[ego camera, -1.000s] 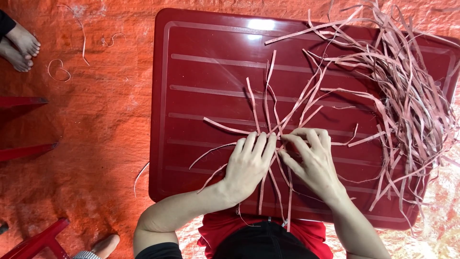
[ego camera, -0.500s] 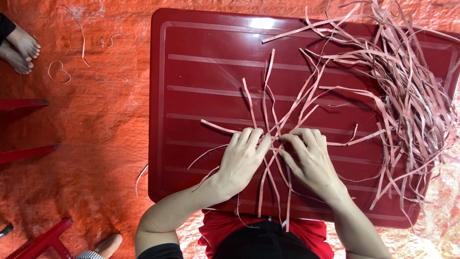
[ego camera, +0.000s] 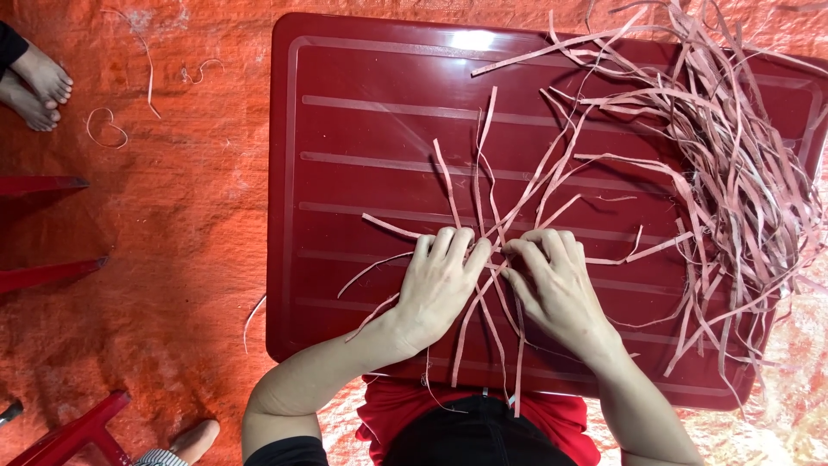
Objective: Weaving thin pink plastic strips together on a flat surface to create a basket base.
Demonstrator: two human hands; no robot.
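Observation:
A dark red plastic table (ego camera: 362, 129) fills the middle of the view. On its near half my left hand (ego camera: 440, 285) and my right hand (ego camera: 556, 289) lie side by side, fingertips pressed together on a small crossing bundle of thin pink strips (ego camera: 496, 220). The strips fan out away from my fingers and trail back under my palms toward my body. Both hands pinch the strips where they cross.
A big loose heap of pink strips (ego camera: 742, 173) covers the table's right side and hangs over its edge. An orange tarp (ego camera: 172, 259) lies under everything, with stray strips on it. Another person's bare feet (ego camera: 34, 86) are at the upper left; red furniture legs (ego camera: 43, 276) at left.
My hands stayed on the same spot, fingers shifting slightly on the crossing strips; the strips' free ends moved a little.

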